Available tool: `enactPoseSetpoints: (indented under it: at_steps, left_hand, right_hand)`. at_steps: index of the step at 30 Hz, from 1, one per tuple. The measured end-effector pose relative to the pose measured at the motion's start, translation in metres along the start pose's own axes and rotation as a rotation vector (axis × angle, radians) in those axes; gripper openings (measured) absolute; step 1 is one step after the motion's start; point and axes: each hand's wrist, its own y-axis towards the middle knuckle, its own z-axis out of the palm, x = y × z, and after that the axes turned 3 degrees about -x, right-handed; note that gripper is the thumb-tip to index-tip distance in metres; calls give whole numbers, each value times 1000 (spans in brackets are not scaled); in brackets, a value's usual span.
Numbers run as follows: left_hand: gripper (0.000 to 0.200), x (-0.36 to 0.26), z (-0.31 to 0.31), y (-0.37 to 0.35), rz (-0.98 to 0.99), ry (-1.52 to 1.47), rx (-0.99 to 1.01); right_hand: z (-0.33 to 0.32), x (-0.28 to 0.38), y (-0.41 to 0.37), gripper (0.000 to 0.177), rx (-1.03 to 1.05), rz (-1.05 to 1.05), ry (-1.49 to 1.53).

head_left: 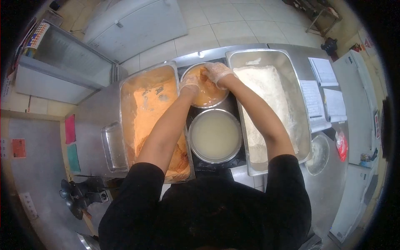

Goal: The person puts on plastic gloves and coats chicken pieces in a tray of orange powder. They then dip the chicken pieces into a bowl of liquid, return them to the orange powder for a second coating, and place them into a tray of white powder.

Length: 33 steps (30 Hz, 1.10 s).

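A round metal bowl (228,95) of orange, watery liquid stands at the far side of the counter between two deep trays. My right hand (218,73), in a clear plastic glove, is curled at its far right rim, gripping a wet orange-coated piece of meat (203,76). Also gloved, my left hand (191,81) reaches over the bowl's left rim; its fingers are largely hidden. Closer to me sits a second round bowl (216,135) of cloudy, pale liquid. Orange flour fills much of the left tray (127,89), with coated pieces (179,160) at its near end, partly behind my left arm.
At right, a deep metal tray (296,83) holds white flour (264,89). Beyond it lie open notebooks (323,71) and a clear bowl (318,154) with white residue. A small rectangular metal pan (112,146) stands left of the orange tray.
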Motion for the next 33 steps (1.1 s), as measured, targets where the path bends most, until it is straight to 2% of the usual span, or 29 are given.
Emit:
enactPoseSetpoints:
  at_steps: [2, 3, 5, 6, 8, 9, 11, 15, 17, 23, 27, 29, 33]
  left_hand:
    - [42, -61, -81, -69, 135, 201, -27]
    - [43, -69, -95, -70, 94, 190, 12]
    - [50, -76, -112, -68, -29, 160, 127]
    - [50, -73, -111, -63, -34, 156, 131]
    - [36, -66, -107, -49, -24, 265, 112]
    - [36, -65, -111, -49, -27, 260, 115]
    - [29, -65, -129, -54, 255, 540, 138]
    - [30, -68, -150, -66, 338, 518, 88]
    - [33, -75, -156, -66, 129, 249, 74]
    - [37, -63, -141, -69, 130, 220, 45]
    - [34, -79, -176, -100, 236, 347, 3]
    - [30, -93, -199, -103, 4, 170, 63]
    - [30, -101, -222, -110, 32, 206, 29]
  right_hand:
    - [1, -2, -1, 35, -27, -44, -13]
    - [4, -6, 3, 35, -24, -43, -13]
    - [17, -18, 15, 37, -146, -51, -25]
    - [16, -18, 15, 37, -140, -51, -26]
    - [4, -12, 13, 38, -106, -113, -89]
    - [-5, -5, 10, 38, -100, -113, -91]
    - [-23, 11, 3, 37, -70, -26, 29]
    - [-26, 17, 0, 39, -115, -96, -114]
    - [-28, 19, 3, 38, -103, -106, -54]
    - [-10, 11, 7, 39, -118, -52, -22]
    - [-27, 23, -3, 38, -106, -47, 13]
    - [-48, 39, -10, 37, -106, -70, -21]
    - [-75, 69, -29, 35, -137, -24, 72]
